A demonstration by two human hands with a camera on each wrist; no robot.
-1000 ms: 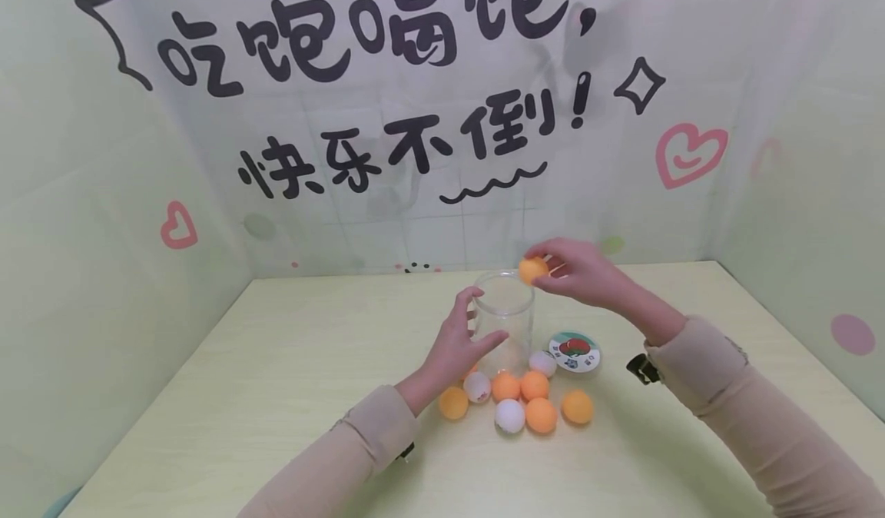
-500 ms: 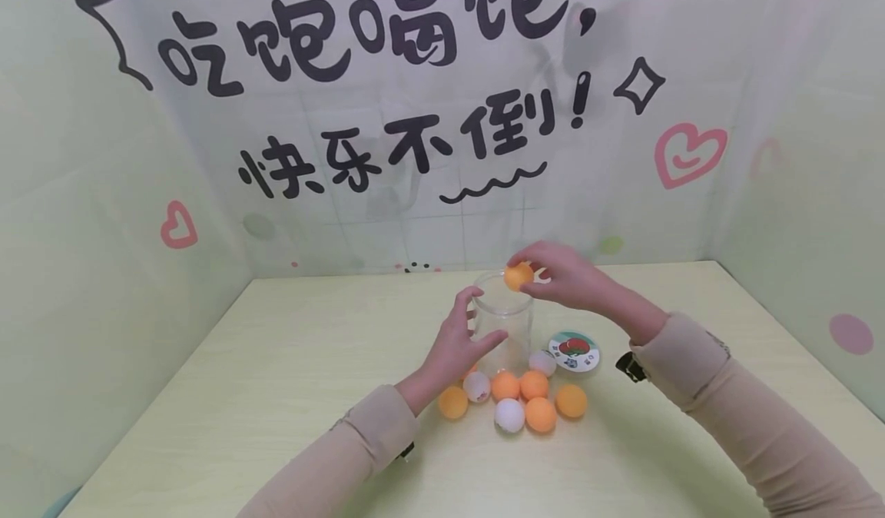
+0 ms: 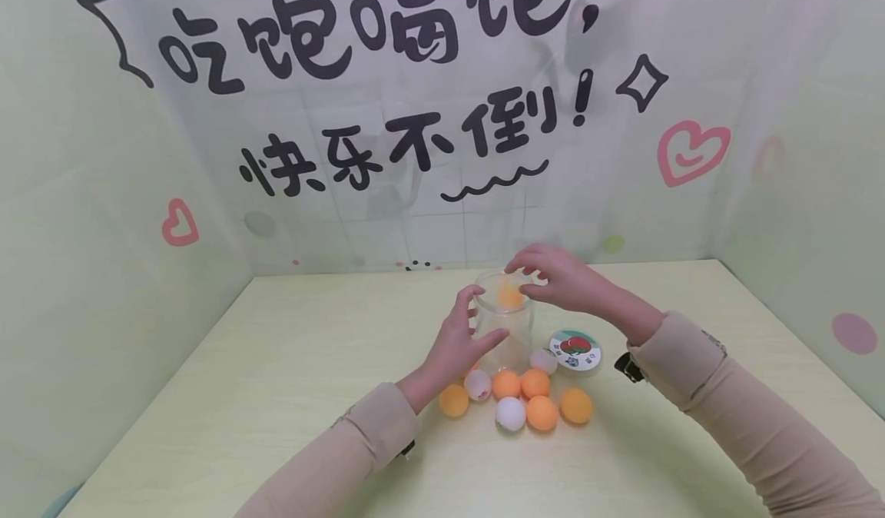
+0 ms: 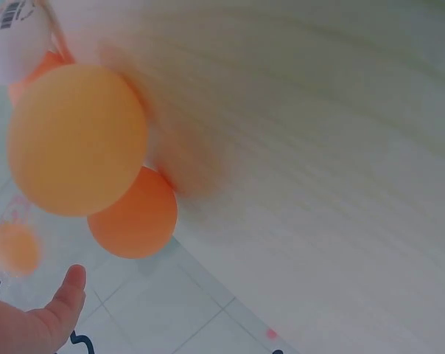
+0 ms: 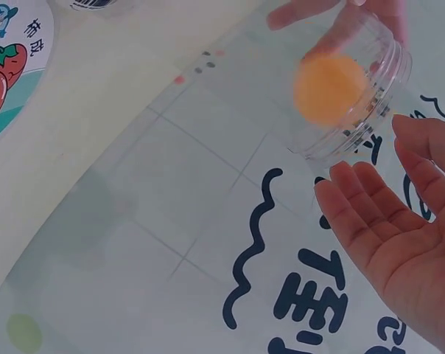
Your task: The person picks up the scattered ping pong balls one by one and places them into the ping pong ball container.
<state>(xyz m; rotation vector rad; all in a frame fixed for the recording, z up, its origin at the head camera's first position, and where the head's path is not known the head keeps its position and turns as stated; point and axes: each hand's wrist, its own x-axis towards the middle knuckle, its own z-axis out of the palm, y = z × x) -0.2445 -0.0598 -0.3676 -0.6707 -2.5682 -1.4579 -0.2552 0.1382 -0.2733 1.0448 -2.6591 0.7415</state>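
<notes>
A clear plastic jar (image 3: 517, 341) stands upright on the table with its mouth uncovered. My left hand (image 3: 456, 341) holds it from the left, thumb across the front and fingers round the far side. An orange ping-pong ball (image 3: 511, 297) is inside the upper part of the jar, blurred, touching no fingers; the right wrist view shows this ball (image 5: 330, 90) just within the rim. Over the right side of the mouth my right hand (image 3: 563, 280) is spread, fingers apart and holding nothing. Several orange and white ping-pong balls (image 3: 541, 413) lie in front of the jar.
A round lid (image 3: 575, 350) with a strawberry picture lies right of the jar, beside a white ball (image 3: 544, 361). Another orange ball (image 3: 576, 406) sits at the right of the group. A printed cloth wall (image 3: 387, 226) rises behind the table (image 3: 311, 333).
My right hand moved left over the jar's mouth with the orange ball and let go. That ball has dropped inside the rim. The left hand has kept its hold on the jar.
</notes>
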